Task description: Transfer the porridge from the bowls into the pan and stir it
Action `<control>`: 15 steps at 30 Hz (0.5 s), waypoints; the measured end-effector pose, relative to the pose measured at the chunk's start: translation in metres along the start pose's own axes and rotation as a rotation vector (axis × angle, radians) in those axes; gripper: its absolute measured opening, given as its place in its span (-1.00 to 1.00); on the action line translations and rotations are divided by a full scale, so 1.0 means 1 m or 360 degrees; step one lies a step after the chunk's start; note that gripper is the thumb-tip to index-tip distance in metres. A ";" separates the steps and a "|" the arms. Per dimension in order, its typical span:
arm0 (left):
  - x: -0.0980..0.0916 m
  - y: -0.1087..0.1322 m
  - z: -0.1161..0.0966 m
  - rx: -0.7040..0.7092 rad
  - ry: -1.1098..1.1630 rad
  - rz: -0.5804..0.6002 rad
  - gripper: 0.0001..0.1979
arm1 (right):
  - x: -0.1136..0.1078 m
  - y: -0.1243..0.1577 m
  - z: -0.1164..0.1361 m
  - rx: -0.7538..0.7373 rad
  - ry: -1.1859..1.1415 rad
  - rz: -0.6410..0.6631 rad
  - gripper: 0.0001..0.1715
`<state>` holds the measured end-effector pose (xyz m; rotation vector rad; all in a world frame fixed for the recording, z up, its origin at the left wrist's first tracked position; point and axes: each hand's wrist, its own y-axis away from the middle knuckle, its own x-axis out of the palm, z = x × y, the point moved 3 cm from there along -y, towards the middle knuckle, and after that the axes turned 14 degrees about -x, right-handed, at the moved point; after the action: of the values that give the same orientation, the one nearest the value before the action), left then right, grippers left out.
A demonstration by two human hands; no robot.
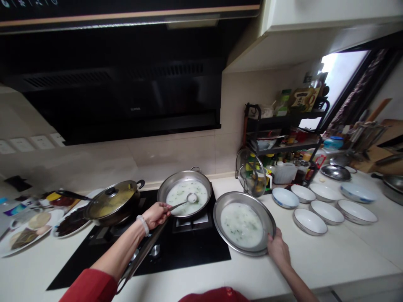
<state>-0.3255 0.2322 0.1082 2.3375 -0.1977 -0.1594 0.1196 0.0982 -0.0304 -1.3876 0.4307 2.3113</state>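
Observation:
My left hand (157,216), with a bead bracelet at the wrist, is closed round the handle of a metal ladle (192,198). The ladle's bowl is over the white, green-flecked soup (178,193) in a steel pan (162,197) on the stove. That pan's long handle (143,253) runs toward me below my left hand. At the right, my right hand (278,249) grips the rim of a steel basin (218,216), which holds similar white liquid with green bits. Whether the basin rests fully on the counter I cannot tell.
Several white bowls (310,221) stand on the counter (352,260) at right. A glass lid (252,172) leans by a black spice rack (286,147). Left on the stove (198,251) is a lidded pan (110,205); plates of food (27,241) lie beyond it. A range hood (126,96) hangs above.

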 end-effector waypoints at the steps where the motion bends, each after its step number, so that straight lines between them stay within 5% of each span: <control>1: 0.000 0.000 0.000 0.0000 0.0001 0.0010 -0.84 | 0.000 0.000 0.000 0.0001 -0.0005 0.0000 -0.37; 9: 0.009 0.008 -0.008 0.0041 -0.0006 0.0113 -0.81 | 0.005 -0.002 -0.004 0.0000 0.0004 -0.0015 -0.37; 15: 0.032 0.027 -0.019 0.0093 -0.0089 0.0218 -0.81 | 0.004 -0.001 -0.003 -0.0016 -0.0004 -0.0027 -0.37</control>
<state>-0.2928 0.2206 0.1396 2.3698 -0.3939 -0.1529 0.1213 0.0986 -0.0354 -1.3879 0.4055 2.3047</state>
